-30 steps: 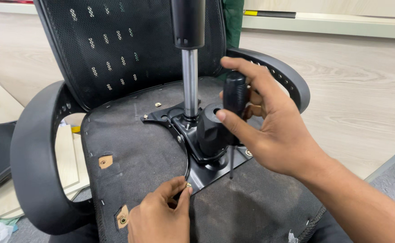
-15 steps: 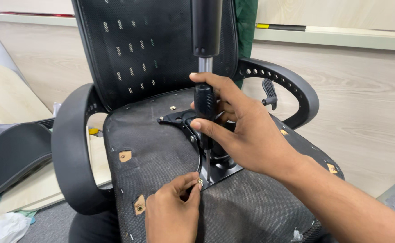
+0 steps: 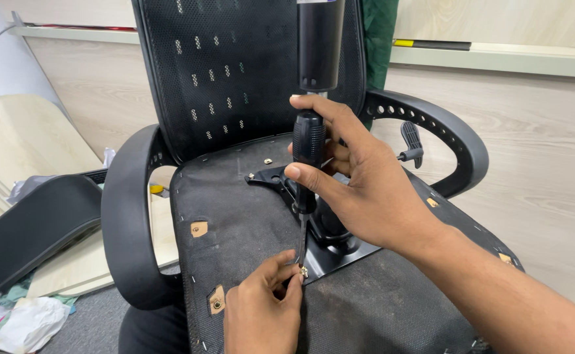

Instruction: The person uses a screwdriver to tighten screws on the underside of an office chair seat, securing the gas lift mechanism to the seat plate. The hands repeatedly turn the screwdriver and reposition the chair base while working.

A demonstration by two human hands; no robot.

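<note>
Lying upturned, a black chair [image 3: 248, 98] is shown with the underside of its seat [image 3: 248, 262] facing up, its mesh back rising behind and an armrest [image 3: 127, 216] curving at each side. A black metal plate [image 3: 330, 252] is seated on the seat underside, and a gas cylinder [image 3: 320, 42] stands up from it. A separate black cushion [image 3: 38, 226] lies on the floor to the left, with crumpled cloth beside it.

The screwdriver [image 3: 308, 154] is held upright in the right hand [image 3: 359, 190], whose fingers are wrapped closed round the black handle; its shaft runs down to the near corner of the plate. There a small brass screw [image 3: 304, 271] is pinched at the tip between the thumb and fingers of the left hand [image 3: 264, 308], which rests on the seat.

The step in hand is judged to be the starting of that screw in the plate's corner hole. Whether the thread has caught cannot be told. For the next move, the shaft would need to be kept upright and pressed down while the handle is turned, with the screw steadied until it bites, after which the left fingers could be let go.
</note>
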